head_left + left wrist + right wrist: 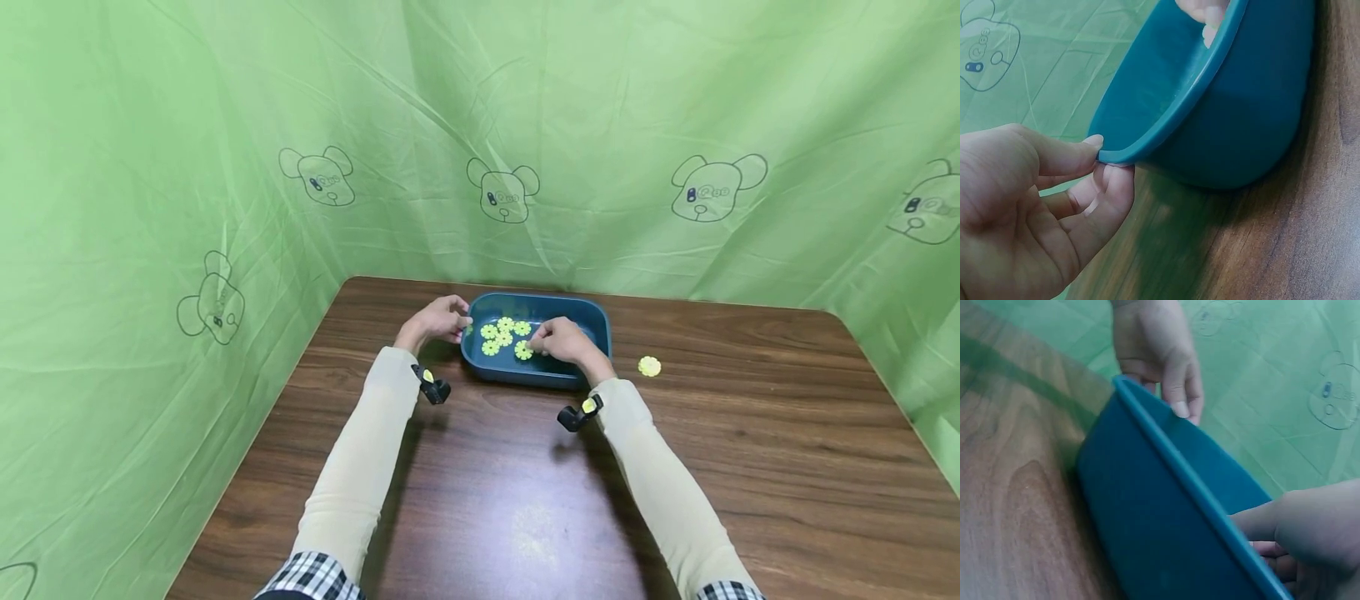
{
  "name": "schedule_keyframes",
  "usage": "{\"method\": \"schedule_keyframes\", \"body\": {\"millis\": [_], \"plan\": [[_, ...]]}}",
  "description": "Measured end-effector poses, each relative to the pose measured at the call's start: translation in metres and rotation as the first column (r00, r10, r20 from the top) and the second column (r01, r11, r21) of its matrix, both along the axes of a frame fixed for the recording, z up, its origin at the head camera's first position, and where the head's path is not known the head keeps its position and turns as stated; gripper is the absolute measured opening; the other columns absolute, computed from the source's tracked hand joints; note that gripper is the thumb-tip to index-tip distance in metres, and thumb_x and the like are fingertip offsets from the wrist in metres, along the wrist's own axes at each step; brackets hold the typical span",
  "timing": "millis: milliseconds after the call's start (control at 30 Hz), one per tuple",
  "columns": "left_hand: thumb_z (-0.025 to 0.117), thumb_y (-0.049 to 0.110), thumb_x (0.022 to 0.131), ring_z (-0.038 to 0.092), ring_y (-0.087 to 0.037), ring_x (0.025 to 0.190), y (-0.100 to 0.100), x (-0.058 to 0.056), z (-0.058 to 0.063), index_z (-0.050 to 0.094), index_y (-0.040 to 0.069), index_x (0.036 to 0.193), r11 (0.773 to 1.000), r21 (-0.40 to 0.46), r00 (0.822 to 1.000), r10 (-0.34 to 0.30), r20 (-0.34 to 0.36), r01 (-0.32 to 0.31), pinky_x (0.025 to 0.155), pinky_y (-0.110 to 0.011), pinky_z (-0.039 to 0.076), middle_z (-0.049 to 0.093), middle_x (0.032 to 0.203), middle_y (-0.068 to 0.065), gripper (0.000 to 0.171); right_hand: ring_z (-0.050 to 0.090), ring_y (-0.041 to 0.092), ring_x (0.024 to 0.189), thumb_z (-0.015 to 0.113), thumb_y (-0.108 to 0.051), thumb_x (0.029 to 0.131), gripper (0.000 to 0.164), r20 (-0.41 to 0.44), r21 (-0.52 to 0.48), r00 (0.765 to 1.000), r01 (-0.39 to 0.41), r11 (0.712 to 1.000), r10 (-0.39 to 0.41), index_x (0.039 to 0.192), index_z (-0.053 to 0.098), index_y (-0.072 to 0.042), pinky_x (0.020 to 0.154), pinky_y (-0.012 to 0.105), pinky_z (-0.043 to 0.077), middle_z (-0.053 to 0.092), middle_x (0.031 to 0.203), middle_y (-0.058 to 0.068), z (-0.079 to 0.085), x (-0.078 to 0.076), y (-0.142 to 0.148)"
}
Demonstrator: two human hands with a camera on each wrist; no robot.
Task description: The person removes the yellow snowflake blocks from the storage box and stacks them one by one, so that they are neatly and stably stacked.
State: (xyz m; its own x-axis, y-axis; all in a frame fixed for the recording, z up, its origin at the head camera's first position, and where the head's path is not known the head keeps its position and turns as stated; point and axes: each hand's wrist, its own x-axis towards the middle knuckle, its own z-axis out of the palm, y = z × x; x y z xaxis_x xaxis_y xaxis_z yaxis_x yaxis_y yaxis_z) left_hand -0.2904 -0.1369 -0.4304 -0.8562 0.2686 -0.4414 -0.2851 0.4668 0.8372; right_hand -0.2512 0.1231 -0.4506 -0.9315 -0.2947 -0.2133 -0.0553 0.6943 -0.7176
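Observation:
A dark blue rectangular plastic tub [525, 377] stands on the table, and several yellow flower-shaped pieces [491, 347] lie on its floor towards the left. My left hand [440, 319] pinches the tub's left rim, thumb over the inside and fingers below the lip in the left wrist view. Over the right half of the tub, my right hand [564, 340] reaches inside with its fingertips together. Between those fingertips a pale scalloped piece [1209, 36] shows in the left wrist view. In the right wrist view the tub wall [1147, 487] hides the right fingertips.
One more yellow flower-shaped piece [649, 366] lies on the wooden table [750, 433], right of the tub. A green curtain [600, 100] with printed bear heads hangs behind the table and along its left side.

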Motion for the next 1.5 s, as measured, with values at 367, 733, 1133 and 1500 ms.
{"method": "schedule_keyframes", "body": {"millis": [367,733,1133,1500], "plan": [[0.054,0.009,0.097,0.055,-0.016,0.068,-0.001,-0.002,-0.002,0.044,0.004,0.125,1.0,-0.017,1.0,-0.004,0.0,0.004,0.097,-0.052,0.05,0.052,0.085,-0.01,0.03,0.062,0.021,0.087,0.066,-0.028,0.091,0.022,0.017,-0.032,0.997,0.069,0.997,-0.069,0.096,0.069,-0.006,0.079,0.033,0.049,0.067,0.097,0.009,0.013,0.008,0.013],[0.054,0.009,0.097,0.055,-0.016,0.068,0.0,-0.002,-0.002,0.044,0.004,0.126,1.0,-0.018,1.0,-0.005,0.004,0.005,0.096,-0.052,0.05,0.052,0.084,-0.009,0.03,0.061,0.024,0.086,0.064,-0.03,0.092,0.023,-0.013,-0.073,0.995,0.099,0.992,-0.1,0.093,0.067,-0.007,0.069,0.029,0.045,0.067,0.093,0.009,0.029,0.017,0.031],[0.055,0.01,0.097,0.056,-0.016,0.069,-0.001,-0.002,-0.003,0.044,0.004,0.125,1.0,-0.017,1.0,0.004,-0.007,-0.004,0.094,-0.05,0.051,0.052,0.086,-0.009,0.031,0.057,0.026,0.084,0.062,-0.029,0.094,0.026,-0.084,-0.11,0.986,0.134,0.985,-0.143,0.099,0.068,-0.004,0.07,0.03,0.045,0.063,0.091,0.013,0.043,0.03,0.06],[0.055,0.01,0.097,0.056,-0.016,0.068,0.0,-0.003,-0.001,0.044,0.004,0.125,1.0,-0.02,1.0,0.003,-0.005,-0.003,0.094,-0.051,0.052,0.052,0.082,-0.009,0.031,0.057,0.032,0.087,0.062,-0.033,0.093,0.031,-0.076,-0.157,0.974,0.201,0.967,-0.214,0.101,0.067,-0.003,0.068,0.028,0.048,0.063,0.094,0.017,0.041,0.039,0.089]]}}
